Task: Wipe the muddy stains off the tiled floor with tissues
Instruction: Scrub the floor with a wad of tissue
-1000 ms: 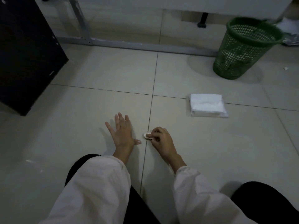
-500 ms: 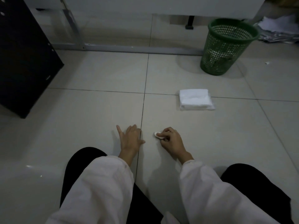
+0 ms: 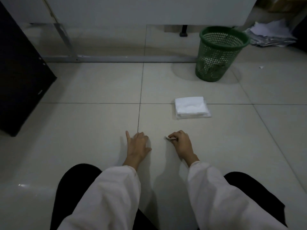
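My right hand (image 3: 181,143) pinches a small crumpled white tissue wad (image 3: 168,138) and holds it against the pale tiled floor (image 3: 99,127), just right of a grout line. My left hand (image 3: 137,146) rests on the floor beside it, across the grout line, holding nothing. Its little finger is stretched out and the other fingers are drawn in. A stack of folded white tissues (image 3: 191,107) lies on the floor ahead of my right hand. I cannot make out any stain in the dim light.
A green mesh wastebasket (image 3: 219,52) stands at the far right. A black cabinet (image 3: 21,72) fills the left side, and a grey desk frame rail (image 3: 116,59) runs along the back. Loose papers (image 3: 272,35) lie behind the basket. My knees are at the bottom.
My right hand has slid the tissue wad to the right, away from the grout line. My left hand's spread fingers have drawn in. The camera has tilted up a little.
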